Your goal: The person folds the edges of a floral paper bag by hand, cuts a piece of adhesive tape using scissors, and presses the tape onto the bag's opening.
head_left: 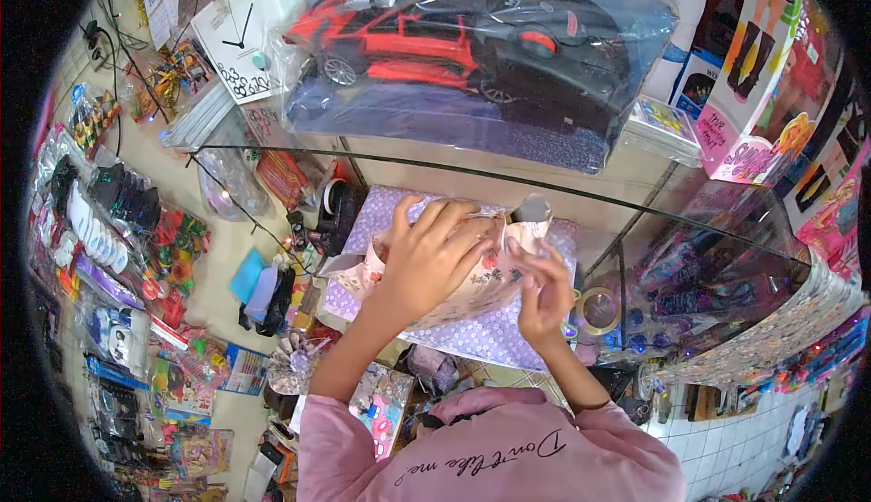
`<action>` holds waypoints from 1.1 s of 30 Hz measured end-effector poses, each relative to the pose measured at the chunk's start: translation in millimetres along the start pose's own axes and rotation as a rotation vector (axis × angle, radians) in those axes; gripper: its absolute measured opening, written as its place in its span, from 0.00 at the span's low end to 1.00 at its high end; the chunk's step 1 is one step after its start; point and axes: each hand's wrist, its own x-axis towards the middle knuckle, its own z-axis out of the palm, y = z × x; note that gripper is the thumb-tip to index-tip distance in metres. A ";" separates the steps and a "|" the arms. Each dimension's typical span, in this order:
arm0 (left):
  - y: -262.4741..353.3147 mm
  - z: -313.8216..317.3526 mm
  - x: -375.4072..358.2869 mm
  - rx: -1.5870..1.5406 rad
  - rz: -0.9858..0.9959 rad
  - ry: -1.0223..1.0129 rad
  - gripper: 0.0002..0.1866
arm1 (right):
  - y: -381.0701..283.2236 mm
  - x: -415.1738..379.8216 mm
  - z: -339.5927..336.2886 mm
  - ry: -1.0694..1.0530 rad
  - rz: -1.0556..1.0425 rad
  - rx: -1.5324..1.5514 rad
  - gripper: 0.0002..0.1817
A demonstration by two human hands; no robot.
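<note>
My left hand [426, 252] lies spread flat on top of a parcel wrapped in pale floral paper [494, 284], pressing it down onto a purple dotted sheet [472, 334]. At the parcel's right end, my right hand [544, 289] pinches a fold of the floral paper between its fingertips. A flap of the paper [531, 211] sticks up just above that hand. Both hands work on a low surface behind a glass counter.
A glass counter edge [508, 180] curves across above my hands. On the counter sits a black and red toy car in plastic wrap [472, 34], a white clock box [240, 34] to its left. A tape roll [599, 310] lies right of the parcel. Packed toys hang at left.
</note>
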 end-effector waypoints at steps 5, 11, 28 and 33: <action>2.2 1.5 2.7 0.054 -0.039 -0.003 0.11 | -13.2 6.3 7.4 -0.196 -0.044 -0.119 0.18; 4.8 -4.5 2.5 -0.014 -0.047 0.045 0.14 | -23.5 7.6 18.0 -0.258 0.012 -0.192 0.23; 27.3 44.4 -102.8 -0.341 -0.555 1.301 0.39 | -14.6 -5.2 21.6 -0.082 -0.051 -0.180 0.18; 35.2 34.7 -103.4 -0.135 -0.377 0.717 0.18 | -18.1 -3.8 15.6 -0.113 -0.105 -0.247 0.18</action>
